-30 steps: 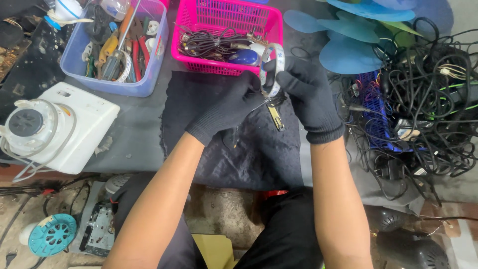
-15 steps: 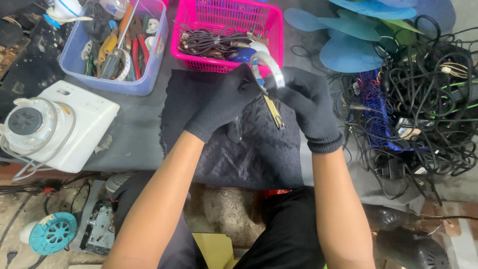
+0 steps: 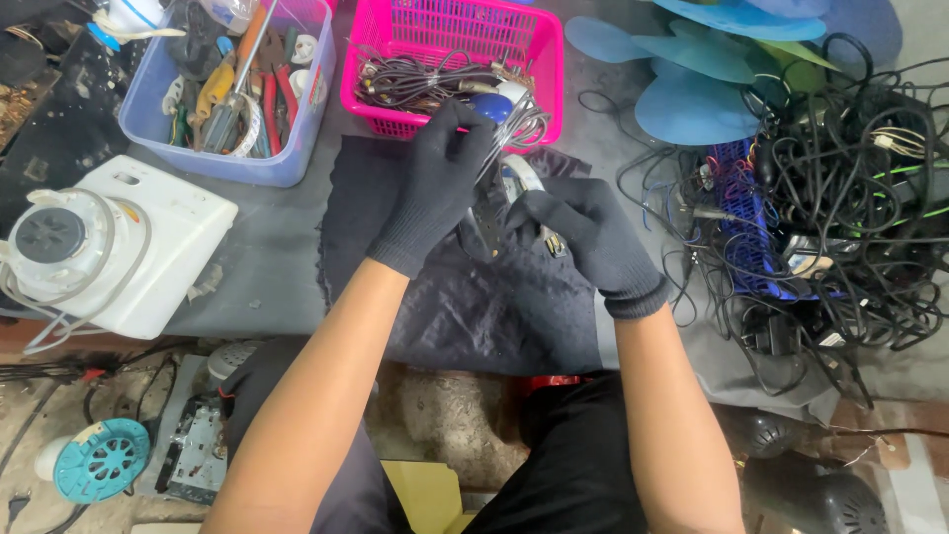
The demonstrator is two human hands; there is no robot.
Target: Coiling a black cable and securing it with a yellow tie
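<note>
Gripping a thin grey wire bundle [image 3: 509,129], left hand [image 3: 435,188] pinched shut; right hand [image 3: 583,232] clamped on a small metal part [image 3: 494,222] (light, limp, snag-prone; best held near the ends).

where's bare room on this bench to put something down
Bare grey bench top lies between the white boxy appliance and the dark cloth; the cloth's near part is open too. A narrower strip lies between the pink plastic basket and the blue fan blades. The black cable tangle crowds the right, the blue tool tub the back left.
</note>
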